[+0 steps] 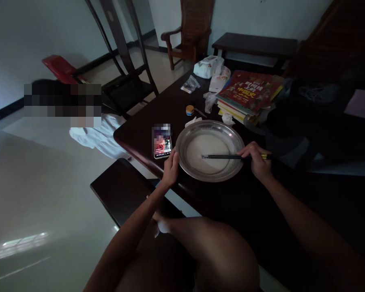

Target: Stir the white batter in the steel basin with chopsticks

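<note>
Head view, dim room: seated at a dark wooden table [158, 109], knee raised in the foreground. Left hand [170, 168] curled over the near-left rim of a round steel plate [182, 140], fingers closed on the edge, steadying it. Right hand [257, 159] pinched shut around a pair of black chopsticks [222, 156], held level across the plate with the tips near the centre, over or just touching the pale, whitish layer [207, 148] spread flat in the plate's well. Layer looking smooth and unbroken; no gathered portion, no lifted piece, nothing caught between the tips as far as can be told, so by the look of it the work with the chopsticks barely begun and nearly all of the contents left. Just beside the plate on the left, a phone [162, 145] lying flat with its screen lit. Farther back: a small yellow-lidded jar [190, 110], crumpled tissues [193, 121], white plastic bags [209, 67], a stack of books [246, 95] with a red cover on top. Across the floor, a wooden armchair [190, 30] and a red stool [59, 68].
</note>
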{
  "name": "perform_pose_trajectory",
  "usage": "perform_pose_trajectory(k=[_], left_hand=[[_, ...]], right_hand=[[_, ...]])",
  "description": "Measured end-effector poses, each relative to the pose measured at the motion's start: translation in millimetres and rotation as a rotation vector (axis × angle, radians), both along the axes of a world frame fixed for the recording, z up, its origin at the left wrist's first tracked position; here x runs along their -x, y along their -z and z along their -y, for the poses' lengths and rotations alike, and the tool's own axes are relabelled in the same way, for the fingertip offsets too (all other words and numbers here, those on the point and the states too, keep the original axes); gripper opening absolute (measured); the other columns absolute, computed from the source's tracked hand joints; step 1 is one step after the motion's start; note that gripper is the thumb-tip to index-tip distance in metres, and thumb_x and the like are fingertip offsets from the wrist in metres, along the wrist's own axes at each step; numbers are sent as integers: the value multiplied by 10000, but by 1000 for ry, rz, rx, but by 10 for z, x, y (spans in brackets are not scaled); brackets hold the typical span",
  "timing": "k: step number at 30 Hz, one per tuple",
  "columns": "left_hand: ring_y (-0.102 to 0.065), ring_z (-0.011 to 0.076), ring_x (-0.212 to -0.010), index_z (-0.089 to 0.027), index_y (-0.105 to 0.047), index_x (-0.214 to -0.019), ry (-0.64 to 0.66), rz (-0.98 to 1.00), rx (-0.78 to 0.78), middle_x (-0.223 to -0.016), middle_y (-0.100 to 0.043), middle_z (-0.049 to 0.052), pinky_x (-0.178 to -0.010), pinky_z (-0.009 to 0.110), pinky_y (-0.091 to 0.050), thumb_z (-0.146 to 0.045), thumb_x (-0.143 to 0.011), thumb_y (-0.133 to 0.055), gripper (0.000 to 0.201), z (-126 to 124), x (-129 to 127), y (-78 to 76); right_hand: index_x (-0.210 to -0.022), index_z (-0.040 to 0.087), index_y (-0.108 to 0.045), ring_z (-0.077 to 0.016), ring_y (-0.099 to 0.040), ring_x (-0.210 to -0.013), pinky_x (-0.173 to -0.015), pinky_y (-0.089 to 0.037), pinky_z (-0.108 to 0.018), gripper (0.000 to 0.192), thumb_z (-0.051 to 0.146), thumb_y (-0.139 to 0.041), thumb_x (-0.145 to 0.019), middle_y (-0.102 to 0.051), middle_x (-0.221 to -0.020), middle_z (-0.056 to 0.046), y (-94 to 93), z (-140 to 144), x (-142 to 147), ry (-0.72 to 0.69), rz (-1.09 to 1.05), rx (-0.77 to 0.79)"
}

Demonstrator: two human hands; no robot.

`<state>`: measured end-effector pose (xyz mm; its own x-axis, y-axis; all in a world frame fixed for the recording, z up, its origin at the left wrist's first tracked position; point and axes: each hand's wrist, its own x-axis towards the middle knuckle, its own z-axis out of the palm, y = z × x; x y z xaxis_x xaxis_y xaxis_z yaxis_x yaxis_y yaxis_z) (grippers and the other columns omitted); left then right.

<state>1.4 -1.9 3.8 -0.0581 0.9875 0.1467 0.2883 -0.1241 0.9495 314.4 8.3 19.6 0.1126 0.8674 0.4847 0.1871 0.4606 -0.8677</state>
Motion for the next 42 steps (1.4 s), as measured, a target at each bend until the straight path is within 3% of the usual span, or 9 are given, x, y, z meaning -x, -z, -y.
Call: perform_pose_trajectory(k=[5,10,15,19,23,28,34,39,42], left_hand=[[-601,300,-1339,-145,-616,-1381,-2,-2,-8,-1384,-685,131,-1168,442,-445,-721,-970,-383,744,1,6,14],[-607,288,-1334,-160,-621,-1378,1,-4,-19,-1389,-685,115,-1168,429,-446,-706,-982,-375,718,1,6,15],[-612,292,-1329,-153,-636,-1359,-11,-5,-28,-1378,-692,125,-1154,430,-461,-711,-974,-393,720,-6,2,22],[-616,290,-1323,-157,-631,-1366,-5,0,-26,-1380,-691,123,-1164,441,-450,-699,-979,-397,706,-6,11,37],[-607,296,-1336,-150,-625,-1371,-4,3,-20,-1392,-682,129,-1175,449,-439,-702,-977,-394,717,-1,13,35],[-596,300,-1348,-149,-619,-1380,4,-5,-13,-1399,-675,130,-1178,451,-434,-692,-985,-384,711,0,2,14],[-609,301,-1330,-148,-612,-1388,6,-4,-15,-1381,-686,134,-1165,455,-446,-700,-983,-377,724,-2,-2,9],[-594,293,-1349,-147,-616,-1377,0,-7,-9,-1402,-674,130,-1179,444,-432,-710,-979,-370,732,-2,-6,9],[-588,293,-1356,-152,-625,-1367,-1,-12,-11,-1389,-683,123,-1179,435,-433,-717,-974,-374,733,-3,-1,11]], right_hand=[[-569,260,-665,-198,-633,-680,-742,-474,-407,497,517,-540,-976,-731,-655,-11,-13,6,2,85,-1,-21],[-616,269,-698,-216,-665,-736,-784,-495,-428,468,539,-545,-966,-750,-689,-14,-25,8,3,17,66,1],[-559,260,-655,-198,-628,-646,-736,-483,-421,518,546,-525,-970,-722,-636,-13,-7,-6,-17,85,1,-25],[-596,269,-684,-207,-653,-691,-762,-496,-426,476,537,-546,-964,-734,-662,-12,-4,5,-13,1,48,1],[-592,265,-680,-203,-641,-700,-765,-482,-418,481,531,-542,-969,-737,-668,-9,-11,11,-11,64,24,-12],[-602,270,-695,-204,-645,-703,-760,-485,-415,471,541,-552,-961,-735,-664,-11,-2,9,-9,9,31,-2],[-555,258,-654,-193,-614,-644,-704,-465,-400,501,520,-547,-969,-718,-627,-9,-3,-1,-13,58,-30,-21],[-623,264,-704,-211,-659,-745,-789,-491,-417,461,531,-550,-966,-751,-698,-14,-14,8,-7,35,70,3],[-586,260,-676,-199,-637,-696,-749,-480,-405,482,520,-546,-970,-741,-672,-10,-14,10,-7,65,18,-12]])
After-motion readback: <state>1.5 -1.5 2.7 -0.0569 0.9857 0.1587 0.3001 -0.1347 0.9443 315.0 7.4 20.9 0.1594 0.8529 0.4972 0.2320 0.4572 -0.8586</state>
